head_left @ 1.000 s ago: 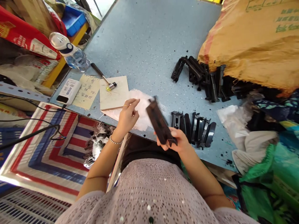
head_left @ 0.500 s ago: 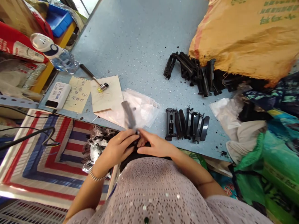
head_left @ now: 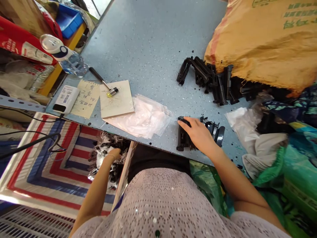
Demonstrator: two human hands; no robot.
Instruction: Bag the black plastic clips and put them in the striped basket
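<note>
My right hand (head_left: 198,134) reaches over a row of black plastic parts (head_left: 219,135) near the table's front edge, its fingertips on the leftmost part (head_left: 182,140). Whether it grips that part is hard to tell. Down at the left, my left hand (head_left: 113,153) is inside the striped basket (head_left: 55,170), at a heap of bagged black parts (head_left: 101,150); its fingers are hidden. Clear plastic bags (head_left: 148,117) lie on the table between the hands, beside a pale square board (head_left: 119,104) that bears a small hammer (head_left: 112,92).
More black parts (head_left: 198,71) are piled by an orange woven sack (head_left: 262,43). A water bottle (head_left: 71,62), a handwritten note (head_left: 86,99) and a white device (head_left: 66,99) stand or lie at the left. Green bags (head_left: 297,172) fill the right side.
My hands have parted from in front of my body: the left went down into the basket, the right moved to the row of parts. The bagged item they held is no longer seen between them.
</note>
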